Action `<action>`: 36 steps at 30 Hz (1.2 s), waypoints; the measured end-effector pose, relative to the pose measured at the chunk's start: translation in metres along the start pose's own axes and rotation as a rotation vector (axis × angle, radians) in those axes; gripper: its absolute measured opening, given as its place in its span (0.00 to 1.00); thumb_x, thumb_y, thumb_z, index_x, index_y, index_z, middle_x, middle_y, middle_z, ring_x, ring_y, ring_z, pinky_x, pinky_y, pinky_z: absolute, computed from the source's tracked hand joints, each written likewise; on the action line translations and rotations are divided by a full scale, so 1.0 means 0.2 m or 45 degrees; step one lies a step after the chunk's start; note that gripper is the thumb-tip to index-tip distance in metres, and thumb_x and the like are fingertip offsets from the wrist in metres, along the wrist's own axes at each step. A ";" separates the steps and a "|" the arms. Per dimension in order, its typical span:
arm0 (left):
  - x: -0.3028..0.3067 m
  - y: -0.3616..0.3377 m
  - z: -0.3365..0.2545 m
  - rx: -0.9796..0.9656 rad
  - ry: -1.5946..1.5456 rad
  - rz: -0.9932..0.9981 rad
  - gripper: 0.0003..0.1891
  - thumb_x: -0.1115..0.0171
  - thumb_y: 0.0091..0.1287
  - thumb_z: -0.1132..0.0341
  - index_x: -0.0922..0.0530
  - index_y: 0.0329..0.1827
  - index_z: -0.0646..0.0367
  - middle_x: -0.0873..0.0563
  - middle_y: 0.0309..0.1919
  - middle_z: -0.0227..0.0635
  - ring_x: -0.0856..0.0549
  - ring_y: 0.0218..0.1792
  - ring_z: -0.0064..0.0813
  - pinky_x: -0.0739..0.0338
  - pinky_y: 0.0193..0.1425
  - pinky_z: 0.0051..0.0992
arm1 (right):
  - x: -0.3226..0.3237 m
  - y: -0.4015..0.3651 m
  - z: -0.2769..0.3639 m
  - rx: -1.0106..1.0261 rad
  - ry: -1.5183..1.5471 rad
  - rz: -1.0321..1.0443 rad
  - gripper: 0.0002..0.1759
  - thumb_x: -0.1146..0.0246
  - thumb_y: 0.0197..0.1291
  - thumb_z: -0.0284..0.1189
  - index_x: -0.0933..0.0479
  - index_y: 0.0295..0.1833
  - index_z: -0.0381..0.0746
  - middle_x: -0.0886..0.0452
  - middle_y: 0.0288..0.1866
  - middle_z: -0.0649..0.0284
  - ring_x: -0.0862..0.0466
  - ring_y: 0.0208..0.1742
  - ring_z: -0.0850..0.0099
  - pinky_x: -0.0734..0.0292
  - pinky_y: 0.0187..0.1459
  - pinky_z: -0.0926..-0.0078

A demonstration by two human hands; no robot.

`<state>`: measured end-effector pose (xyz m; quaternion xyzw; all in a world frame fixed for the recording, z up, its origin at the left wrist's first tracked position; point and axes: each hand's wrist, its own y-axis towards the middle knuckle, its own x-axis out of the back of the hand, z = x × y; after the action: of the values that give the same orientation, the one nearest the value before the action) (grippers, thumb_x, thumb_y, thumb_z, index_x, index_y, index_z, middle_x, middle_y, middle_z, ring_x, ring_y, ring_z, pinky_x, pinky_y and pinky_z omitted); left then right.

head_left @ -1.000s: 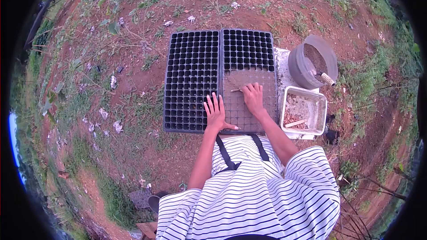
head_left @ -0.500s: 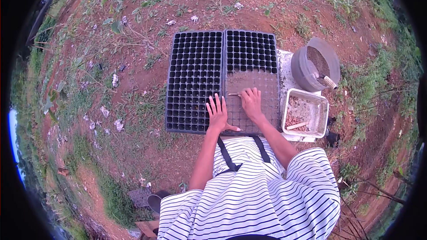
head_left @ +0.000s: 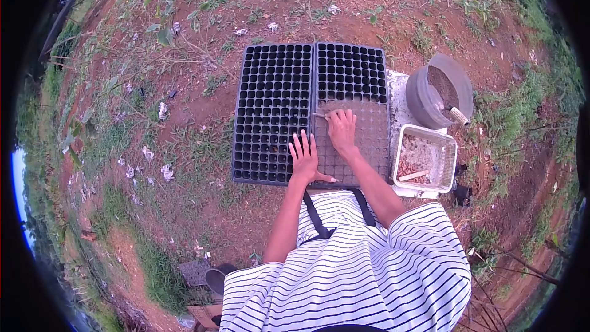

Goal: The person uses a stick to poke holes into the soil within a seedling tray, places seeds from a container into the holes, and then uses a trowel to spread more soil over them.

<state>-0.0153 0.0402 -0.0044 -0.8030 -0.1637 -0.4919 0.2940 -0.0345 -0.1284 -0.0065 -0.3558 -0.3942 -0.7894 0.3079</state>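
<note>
Two black seedling trays lie side by side in front of me. The left tray (head_left: 273, 86) shows bare cells. Brown soil (head_left: 369, 138) covers the nearer part of the right tray (head_left: 350, 64), while its far rows are unfilled. My right hand (head_left: 342, 130) is closed around a short thin stick (head_left: 320, 115), which lies sideways over the soil near its far edge. Spread flat, my left hand (head_left: 303, 158) rests where the two trays meet, its thumb near the close edge of the right tray. Its fingers hold nothing.
A grey bucket (head_left: 421, 103) of soil stands at the right, with a tool's pale handle (head_left: 458, 116) over its rim. Closer in, a white plastic basket (head_left: 455, 154) holds reddish bits and a flat stick (head_left: 414, 176). Grass and scattered pale litter lie around.
My right hand has moved the stick away from me, toward the far edge of the soil. The left hand keeps its place on the trays. The whole view has shifted slightly.
</note>
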 end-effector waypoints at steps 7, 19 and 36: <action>0.01 0.00 0.00 -0.010 -0.006 0.008 0.86 0.26 0.22 0.23 0.60 0.77 0.76 0.67 0.77 0.67 0.70 0.76 0.67 0.73 0.75 0.64 | -0.05 0.07 0.00 -0.009 -0.105 -0.011 0.03 0.38 0.59 0.27 0.21 0.38 0.42 0.23 0.39 0.61 0.27 0.46 0.60 0.34 0.48 0.61; 0.03 0.00 -0.01 0.029 0.020 0.058 0.87 0.26 0.21 0.23 0.63 0.78 0.74 0.68 0.77 0.64 0.70 0.77 0.66 0.73 0.76 0.62 | -0.03 -0.01 -0.08 -0.725 -0.193 -0.306 0.05 0.36 0.58 0.30 0.22 0.37 0.41 0.24 0.39 0.59 0.27 0.47 0.58 0.36 0.51 0.56; 0.02 0.01 -0.01 0.018 0.033 0.063 0.87 0.26 0.22 0.23 0.64 0.77 0.74 0.69 0.77 0.65 0.71 0.76 0.68 0.72 0.75 0.65 | -0.18 0.05 0.09 -0.817 0.020 -0.290 0.06 0.36 0.59 0.32 0.22 0.35 0.41 0.23 0.38 0.61 0.25 0.48 0.59 0.35 0.54 0.57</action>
<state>-0.0133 0.0383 -0.0002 -0.7982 -0.1433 -0.4937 0.3140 -0.0010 -0.1106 -0.0233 -0.3821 -0.1605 -0.9053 0.0929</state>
